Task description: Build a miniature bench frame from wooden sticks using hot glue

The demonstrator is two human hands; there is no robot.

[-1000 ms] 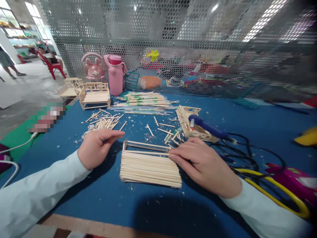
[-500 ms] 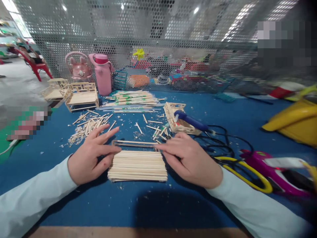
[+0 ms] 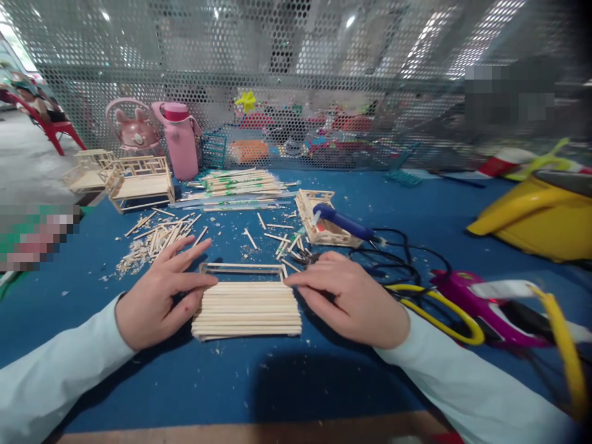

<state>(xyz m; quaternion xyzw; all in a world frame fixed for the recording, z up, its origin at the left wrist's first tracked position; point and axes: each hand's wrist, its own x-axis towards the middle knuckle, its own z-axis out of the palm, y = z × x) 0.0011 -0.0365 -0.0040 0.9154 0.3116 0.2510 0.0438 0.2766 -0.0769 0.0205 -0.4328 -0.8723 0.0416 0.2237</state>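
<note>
A small model of pale wooden sticks [image 3: 246, 311] lies on the blue tabletop between my hands, its sticks laid side by side as a flat panel. Along its far edge stands a thin rectangular stick frame [image 3: 243, 267]. My left hand [image 3: 160, 293] has its index fingertip on the panel's far left corner, thumb by the left edge, other fingers spread. On the opposite side, my right hand [image 3: 354, 299] touches the far right corner with its index fingertip. Its thumb points along the right edge, and the remaining fingers are bent.
Beyond lie loose stick pieces [image 3: 160, 240], wrapped stick packs [image 3: 240, 185] and two stick-built benches [image 3: 141, 184]. A blue glue gun [image 3: 345, 222] rests against another stick model [image 3: 308, 213]. Cables, yellow-handled scissors [image 3: 462, 320] and a purple tool [image 3: 490, 311] lie right. A pink bottle [image 3: 181, 145] stands behind.
The view has shifted slightly, so the scene sits further left. My right index fingertip has moved from the rear frame's end to the panel corner, uncovering the frame's right post.
</note>
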